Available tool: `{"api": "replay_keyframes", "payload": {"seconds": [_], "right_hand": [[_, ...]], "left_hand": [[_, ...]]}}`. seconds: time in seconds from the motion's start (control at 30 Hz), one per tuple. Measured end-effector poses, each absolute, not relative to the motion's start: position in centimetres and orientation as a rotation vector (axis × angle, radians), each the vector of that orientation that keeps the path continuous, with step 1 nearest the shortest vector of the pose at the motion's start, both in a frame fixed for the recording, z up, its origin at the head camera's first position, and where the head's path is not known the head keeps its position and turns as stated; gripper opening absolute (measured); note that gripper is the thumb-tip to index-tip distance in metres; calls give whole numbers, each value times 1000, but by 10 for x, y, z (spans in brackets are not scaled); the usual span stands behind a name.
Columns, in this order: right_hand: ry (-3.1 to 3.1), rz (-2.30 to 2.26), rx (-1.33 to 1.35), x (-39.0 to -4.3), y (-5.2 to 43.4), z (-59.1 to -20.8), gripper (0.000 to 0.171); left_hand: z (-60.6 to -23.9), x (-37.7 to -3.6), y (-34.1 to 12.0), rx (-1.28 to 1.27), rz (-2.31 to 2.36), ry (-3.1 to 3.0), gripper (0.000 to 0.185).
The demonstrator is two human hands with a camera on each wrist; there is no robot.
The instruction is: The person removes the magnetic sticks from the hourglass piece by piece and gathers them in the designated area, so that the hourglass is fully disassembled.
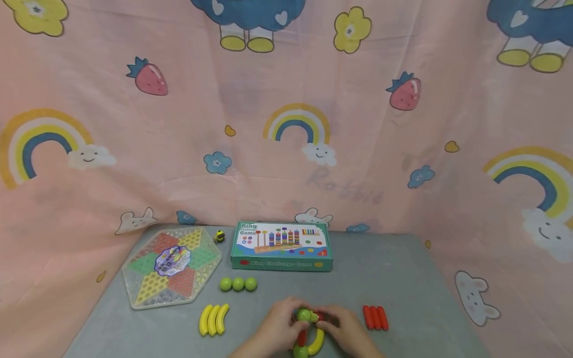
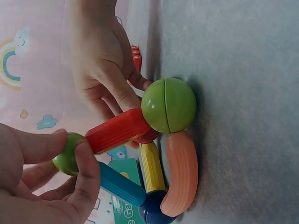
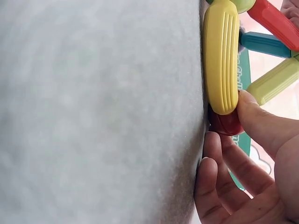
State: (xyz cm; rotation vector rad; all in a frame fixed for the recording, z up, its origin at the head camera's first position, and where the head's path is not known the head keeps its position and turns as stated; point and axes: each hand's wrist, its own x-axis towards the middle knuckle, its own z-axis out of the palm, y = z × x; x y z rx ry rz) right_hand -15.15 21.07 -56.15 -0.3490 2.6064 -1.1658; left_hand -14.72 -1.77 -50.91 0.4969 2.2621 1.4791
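Between the hands stands a frame of magnetic sticks and balls. My left hand [image 1: 282,325] pinches the green ball [image 2: 67,154] at its top between thumb and fingers. A red stick [image 2: 117,130] slopes from there to a larger-looking green ball [image 2: 168,105] on the table. A teal stick [image 2: 122,184] slopes to a dark blue ball [image 2: 158,208], joined to a curved orange stick [image 2: 183,170]. My right hand [image 1: 346,328] holds the red ball [image 3: 227,123] at the base, thumb against it beside the curved yellow stick [image 3: 222,60]. A pale yellow-green stick [image 3: 275,80] rises above the thumb.
Several yellow curved sticks [image 1: 213,319] and a row of three green balls [image 1: 238,284] lie left. Three red sticks [image 1: 375,317] lie right. Behind are a Ring Challenge Game box [image 1: 282,248], a hexagonal game board [image 1: 172,266] and a small yellow-black toy [image 1: 219,236].
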Motion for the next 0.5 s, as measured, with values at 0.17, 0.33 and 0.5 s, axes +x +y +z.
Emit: {"api": "replay_keyframes", "payload": {"seconds": [0.17,0.33,0.5], "right_hand": [[2585,-1200,-354,-152,208,-562,38],[2599,-1215,-346,-151,209,-564,38],[2595,-1203,-343,-151,211,-562,38]], "left_hand": [[-507,-145,-18,443,1514,2193,22],[-507,-146,-24,446,1615,2154,22],[-508,-150,-31,399,1689,2024,23]]}}
